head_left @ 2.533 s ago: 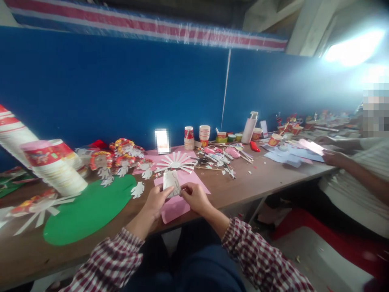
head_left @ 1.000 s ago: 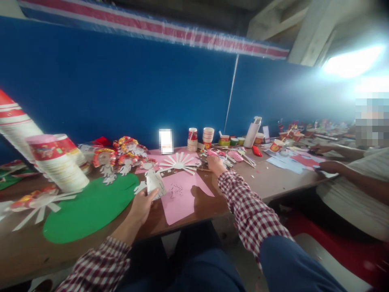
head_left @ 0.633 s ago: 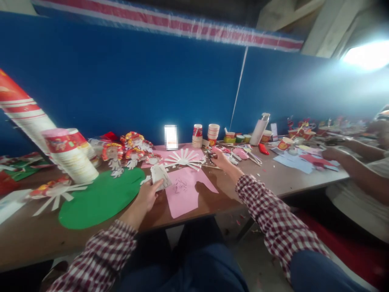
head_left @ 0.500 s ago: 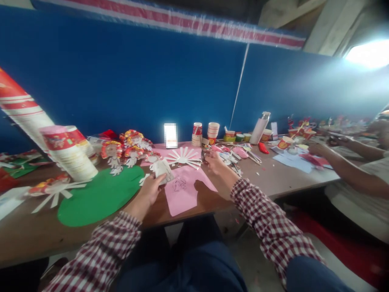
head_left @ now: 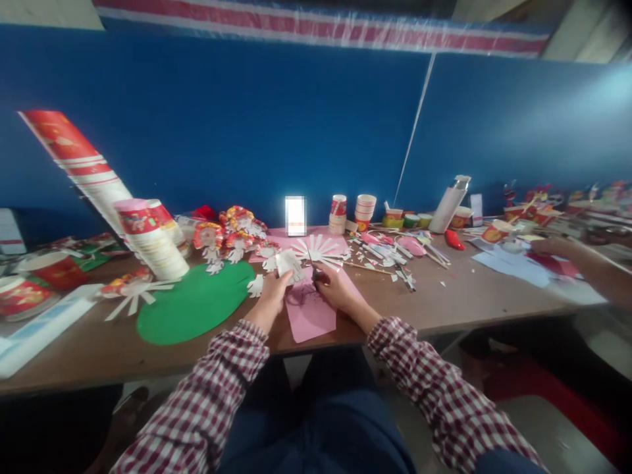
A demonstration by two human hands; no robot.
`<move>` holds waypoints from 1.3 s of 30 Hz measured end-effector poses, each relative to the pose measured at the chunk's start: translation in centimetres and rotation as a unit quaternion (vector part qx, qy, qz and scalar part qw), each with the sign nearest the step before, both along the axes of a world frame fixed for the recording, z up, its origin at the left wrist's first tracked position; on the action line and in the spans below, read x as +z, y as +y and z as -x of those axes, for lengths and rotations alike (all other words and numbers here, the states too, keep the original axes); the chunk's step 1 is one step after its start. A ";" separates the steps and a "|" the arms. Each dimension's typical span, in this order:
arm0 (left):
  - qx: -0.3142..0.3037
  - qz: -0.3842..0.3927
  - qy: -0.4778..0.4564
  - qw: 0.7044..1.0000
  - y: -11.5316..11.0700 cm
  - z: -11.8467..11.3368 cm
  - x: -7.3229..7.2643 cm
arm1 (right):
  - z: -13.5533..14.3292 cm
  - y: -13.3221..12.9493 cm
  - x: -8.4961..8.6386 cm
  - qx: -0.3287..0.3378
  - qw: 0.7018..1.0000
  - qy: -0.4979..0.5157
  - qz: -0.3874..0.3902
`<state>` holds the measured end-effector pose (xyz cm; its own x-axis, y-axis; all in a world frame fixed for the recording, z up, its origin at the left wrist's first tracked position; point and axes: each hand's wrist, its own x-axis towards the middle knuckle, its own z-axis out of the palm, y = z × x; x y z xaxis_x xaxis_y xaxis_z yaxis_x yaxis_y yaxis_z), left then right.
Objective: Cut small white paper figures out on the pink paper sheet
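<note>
At the far left of the brown table (head_left: 444,309) lies a white tray (head_left: 34,329) with a red cup (head_left: 52,270) behind it. A tall leaning stack of paper cups (head_left: 148,237) stands next, and a cut-open cup with splayed strips (head_left: 133,293) lies at its foot. A round green sheet (head_left: 195,303) lies flat just right of that, with a heap of paper-cup dolls (head_left: 232,237) behind it by the blue wall.

The left hand (head_left: 271,296) is closed on a small white paper piece (head_left: 288,263), pinched between thumb and fingers and raised just above the table. The right hand (head_left: 333,289) is closed around dark scissors (head_left: 313,271), their tip just beside the paper piece. Both hands are over a pink sheet (head_left: 311,316) at the table's near edge.

Behind them lies a white fan-shaped cutout (head_left: 320,249). Further right stand two short cup stacks (head_left: 353,214), a white bottle (head_left: 448,205), and scattered scraps. At the far right another person's forearm (head_left: 587,263) rests over blue papers (head_left: 513,263).
</note>
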<state>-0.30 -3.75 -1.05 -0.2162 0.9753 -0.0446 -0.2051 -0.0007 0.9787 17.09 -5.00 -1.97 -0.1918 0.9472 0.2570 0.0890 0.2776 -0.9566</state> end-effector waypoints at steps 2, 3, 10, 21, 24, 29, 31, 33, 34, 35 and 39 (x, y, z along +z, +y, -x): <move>-0.001 -0.001 -0.007 1.000 -0.3 -0.3 0.1 | 0.2 -0.4 0.2 -0.004 1.000 -0.011 -0.007; -0.003 -0.002 -0.011 1.000 -0.5 -0.4 0.2 | 0.3 -0.6 0.4 -0.005 1.000 -0.016 -0.007; -0.007 -0.018 -0.043 0.999 -1.3 -1.3 1.6 | 0.2 -1.1 1.0 0.046 0.998 -0.035 0.013; 0.003 -0.018 -0.049 0.999 -0.7 -0.9 2.0 | 0.0 -1.4 1.5 0.077 0.996 -0.025 0.035; -0.006 -0.015 -0.050 0.999 -0.7 -0.6 2.2 | 0.0 -1.3 1.4 0.077 0.996 -0.026 0.039; -0.018 -0.019 -0.046 0.999 -0.9 -0.2 2.8 | -0.1 -1.2 1.1 0.083 0.995 -0.026 0.040; -0.014 -0.017 -0.041 0.999 -1.0 -0.2 3.1 | -0.1 -1.1 1.0 0.085 0.995 -0.026 0.040; -0.010 -0.014 -0.038 0.999 -1.1 -0.2 3.4 | -0.1 -1.1 0.9 0.088 0.995 -0.027 0.041; -0.009 -0.012 -0.036 0.999 -1.2 -0.3 3.5 | -0.1 -1.1 0.9 0.089 0.995 -0.027 0.042; -0.009 -0.011 -0.035 0.999 -1.2 -0.3 3.6 | 0.0 -1.1 0.9 0.089 0.995 -0.028 0.042; -0.013 -0.008 -0.030 0.999 -1.3 -0.3 3.9 | 0.0 -1.3 1.2 0.086 0.995 -0.031 0.044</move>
<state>0.02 -5.06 2.82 -0.1890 0.9812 -0.0403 -0.2638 -0.0112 0.9645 17.09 -6.25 -0.81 -0.3668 0.9170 0.1565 0.1070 0.2087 -0.9721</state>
